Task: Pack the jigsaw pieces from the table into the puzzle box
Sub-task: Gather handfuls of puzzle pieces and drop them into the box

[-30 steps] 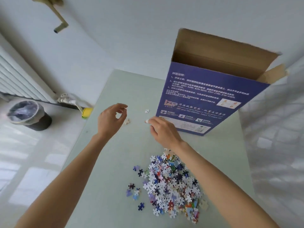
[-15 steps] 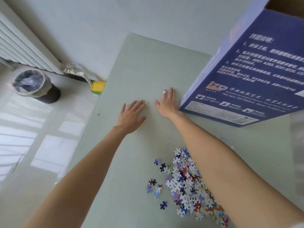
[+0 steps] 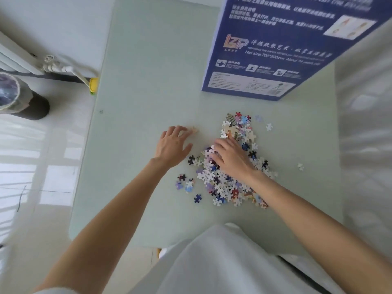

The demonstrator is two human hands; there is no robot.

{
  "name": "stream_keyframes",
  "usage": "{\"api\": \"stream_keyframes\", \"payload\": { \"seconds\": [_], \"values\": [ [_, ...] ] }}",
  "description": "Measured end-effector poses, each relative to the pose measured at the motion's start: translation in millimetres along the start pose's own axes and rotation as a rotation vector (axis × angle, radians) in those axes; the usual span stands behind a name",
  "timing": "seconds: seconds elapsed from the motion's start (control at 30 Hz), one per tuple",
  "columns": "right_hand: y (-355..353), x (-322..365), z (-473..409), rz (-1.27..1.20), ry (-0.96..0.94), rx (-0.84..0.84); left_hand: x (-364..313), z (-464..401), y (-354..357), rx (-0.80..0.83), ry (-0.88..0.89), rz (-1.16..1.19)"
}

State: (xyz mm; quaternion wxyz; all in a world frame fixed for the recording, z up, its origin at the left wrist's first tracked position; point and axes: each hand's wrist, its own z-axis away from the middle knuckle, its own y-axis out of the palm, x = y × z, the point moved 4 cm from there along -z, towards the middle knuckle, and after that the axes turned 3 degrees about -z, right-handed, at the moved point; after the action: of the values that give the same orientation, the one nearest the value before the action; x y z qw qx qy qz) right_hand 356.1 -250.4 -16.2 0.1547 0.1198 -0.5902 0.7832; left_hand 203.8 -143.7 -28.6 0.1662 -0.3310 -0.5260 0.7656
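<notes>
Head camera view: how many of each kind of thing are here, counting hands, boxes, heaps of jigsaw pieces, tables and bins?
Bare hands: 2, the left hand and the right hand
Blue cardboard puzzle box: 1
Heap of colourful jigsaw pieces: 1
Pale green table: 1
Dark round waste bin: 1
Total: 6

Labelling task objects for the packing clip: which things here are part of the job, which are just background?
Job: jigsaw pieces, puzzle box, left hand, right hand, table.
Background: bin, radiator pipe.
</notes>
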Motion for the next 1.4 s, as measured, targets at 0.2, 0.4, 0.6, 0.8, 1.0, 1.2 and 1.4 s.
{"api": "stream_keyframes", "payload": {
  "seconds": [0.2,0.4,0.6,0.8,1.0,1.2,1.4],
  "values": [
    [-37.7,-93.8,26.3,-0.432,0.403,-0.371,-56.6,28.1,26.6,0.048,-0.012,0.045],
    [-7.9,-97.0,33.3,-0.267,0.3,-0.188,-89.9,46.1,38.1,0.105,-0.176,0.124],
    [5.3,-62.0,44.8,-0.156,0.119,-0.117,-106.5,35.3,44.8,0.112,-0.322,0.16],
    [-14.1,-62.2,18.1,-0.082,0.19,-0.091,-101.6,30.6,42.3,0.093,-0.371,0.241],
    [-17.8,-52.5,-8.7,-0.087,0.107,0.058,-90.7,15.1,31.9,0.066,-0.321,0.251],
    [-19.7,-52.1,-2.1,-0.11,0.135,0.064,-89.1,12.0,27.0,0.092,-0.298,0.318],
    [-19.9,-59.2,20.3,-0.196,0.159,0.028,-78.6,13.4,18.1,0.061,-0.326,0.379]
  ]
}}
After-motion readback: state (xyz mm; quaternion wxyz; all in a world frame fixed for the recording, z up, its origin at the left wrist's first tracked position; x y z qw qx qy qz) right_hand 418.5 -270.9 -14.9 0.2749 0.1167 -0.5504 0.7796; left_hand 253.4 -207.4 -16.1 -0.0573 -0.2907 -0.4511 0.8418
